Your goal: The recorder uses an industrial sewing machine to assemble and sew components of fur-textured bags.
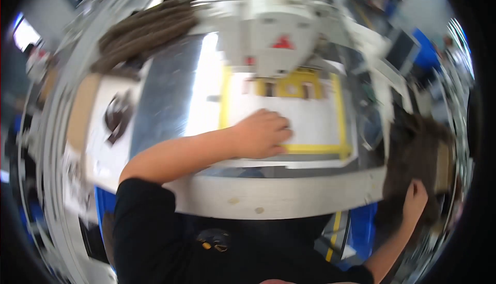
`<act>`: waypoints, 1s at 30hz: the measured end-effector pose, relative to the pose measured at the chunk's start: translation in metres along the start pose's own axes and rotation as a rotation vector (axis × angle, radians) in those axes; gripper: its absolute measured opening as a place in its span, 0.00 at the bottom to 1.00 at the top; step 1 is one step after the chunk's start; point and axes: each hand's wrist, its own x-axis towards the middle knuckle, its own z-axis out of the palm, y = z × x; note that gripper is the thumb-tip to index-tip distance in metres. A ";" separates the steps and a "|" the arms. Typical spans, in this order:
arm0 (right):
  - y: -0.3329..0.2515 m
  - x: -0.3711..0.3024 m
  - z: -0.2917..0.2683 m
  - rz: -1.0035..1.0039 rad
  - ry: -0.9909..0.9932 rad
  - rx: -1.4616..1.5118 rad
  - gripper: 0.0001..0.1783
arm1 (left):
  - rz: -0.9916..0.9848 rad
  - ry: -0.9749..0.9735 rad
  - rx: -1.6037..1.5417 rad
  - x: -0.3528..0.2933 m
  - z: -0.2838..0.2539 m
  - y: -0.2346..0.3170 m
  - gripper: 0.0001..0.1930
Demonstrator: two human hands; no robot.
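Note:
My left hand is over a white sheet bordered with yellow strips, under a white machine head. Its fingers are bent and a little apart, with nothing seen in them. At the sheet's far side lies a yellow piece with dark openings, partly under the machine head. My right hand is out at the far right, against a pile of dark brown fabric. Its fingers are curled closed, and blur hides whether they pinch the cloth.
A folded stack of brown fabric rests at the back left. A dark brown crumpled item lies on a white surface at left. Pale metal edging runs along the table front. Blue bins stand below it.

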 end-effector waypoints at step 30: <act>-0.093 -0.002 0.159 -0.190 -0.162 0.160 0.11 | -2.011 -0.193 -0.145 -0.512 -0.132 0.158 0.21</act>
